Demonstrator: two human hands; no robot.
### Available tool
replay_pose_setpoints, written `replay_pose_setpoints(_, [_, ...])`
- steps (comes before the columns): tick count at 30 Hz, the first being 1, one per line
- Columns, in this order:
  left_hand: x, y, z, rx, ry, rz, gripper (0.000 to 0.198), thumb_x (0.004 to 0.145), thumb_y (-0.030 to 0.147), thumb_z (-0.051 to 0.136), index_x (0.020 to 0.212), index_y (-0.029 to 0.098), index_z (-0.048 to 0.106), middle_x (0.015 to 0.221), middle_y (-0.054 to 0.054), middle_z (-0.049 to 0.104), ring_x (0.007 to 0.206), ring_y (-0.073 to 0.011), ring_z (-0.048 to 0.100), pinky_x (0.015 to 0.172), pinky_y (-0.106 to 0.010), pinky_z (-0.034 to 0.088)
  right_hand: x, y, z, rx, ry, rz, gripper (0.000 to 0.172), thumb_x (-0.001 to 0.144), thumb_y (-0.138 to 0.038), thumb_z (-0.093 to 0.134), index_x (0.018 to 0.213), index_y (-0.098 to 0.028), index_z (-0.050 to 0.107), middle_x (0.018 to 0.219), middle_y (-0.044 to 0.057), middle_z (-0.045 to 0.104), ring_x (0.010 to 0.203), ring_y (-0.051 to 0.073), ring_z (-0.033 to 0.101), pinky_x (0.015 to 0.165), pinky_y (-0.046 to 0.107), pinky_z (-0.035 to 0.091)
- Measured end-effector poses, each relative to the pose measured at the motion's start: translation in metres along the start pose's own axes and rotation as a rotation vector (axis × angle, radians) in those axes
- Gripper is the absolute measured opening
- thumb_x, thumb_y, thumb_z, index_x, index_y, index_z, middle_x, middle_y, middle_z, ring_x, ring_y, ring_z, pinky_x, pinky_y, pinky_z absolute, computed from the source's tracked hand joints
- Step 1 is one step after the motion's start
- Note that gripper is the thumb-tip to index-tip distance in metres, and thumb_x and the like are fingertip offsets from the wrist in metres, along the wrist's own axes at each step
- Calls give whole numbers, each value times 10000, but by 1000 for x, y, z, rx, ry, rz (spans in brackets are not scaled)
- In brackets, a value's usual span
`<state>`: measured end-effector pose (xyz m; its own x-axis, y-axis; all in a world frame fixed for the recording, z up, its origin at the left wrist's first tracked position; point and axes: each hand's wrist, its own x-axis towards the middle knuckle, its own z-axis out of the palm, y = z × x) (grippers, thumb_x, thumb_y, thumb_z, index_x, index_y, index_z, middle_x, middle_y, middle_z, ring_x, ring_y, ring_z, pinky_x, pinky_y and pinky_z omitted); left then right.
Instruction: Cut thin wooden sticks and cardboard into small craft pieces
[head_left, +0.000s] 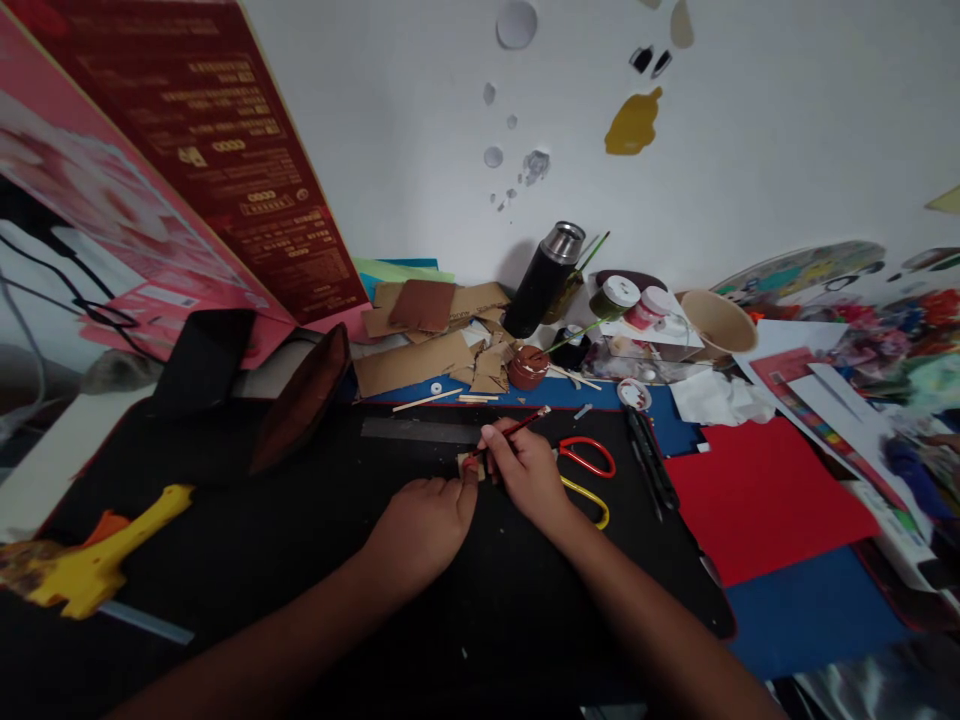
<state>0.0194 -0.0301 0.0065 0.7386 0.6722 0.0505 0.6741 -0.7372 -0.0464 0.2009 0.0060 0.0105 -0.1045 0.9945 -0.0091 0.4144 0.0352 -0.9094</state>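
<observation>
My right hand (531,478) is closed around a dark red pencil (528,421) with a pale end, its tip pointing down toward a small cardboard piece (463,466). With folded fingers, my left hand (429,528) pins that piece flat against the black mat (315,540); the fingertips hide much of it. Just beyond both hands lies a dark ruler (420,430). Scissors (587,457) with one red and one yellow handle rest right of my right hand, their blades hidden behind it.
Behind the mat are cardboard scraps (420,360), an open brown paint jar (529,368) with a brush, and a black flask (541,285). A utility knife (649,460) and red paper (772,495) lie right. A brown boat-shaped piece (304,400) and yellow cutout (112,560) sit left.
</observation>
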Motion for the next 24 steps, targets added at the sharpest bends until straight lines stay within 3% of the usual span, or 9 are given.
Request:
replay_pose_setpoints(7, [0,1,2,-9,4,-12,471,871,-25,561,1341,1,579,832,-99,748,679,-210,721,578,-309,572,8,-8,-1,-61,-83,-23,384,1057,-494,475,846,-217,637,559,-35,590,509,137,583,556,226,444])
replay_pose_setpoints(17, [3,1,-1,-92,-21,-24,347,894,-4,537,1223,37,641,829,-105,764,676,-219,735,594,-324,603,14,-17,0,-171,-147,-109,351,1072,-417,473,816,-224,618,708,6,689,634,158,649,613,248,463])
replay_pose_setpoints(24, [4,2,-5,-159,-58,-38,262,890,9,564,1121,57,676,795,-104,758,666,-260,740,600,-389,627,15,-24,3,-241,-215,-153,343,1071,-384,470,799,-226,607,706,3,694,667,163,663,659,261,457])
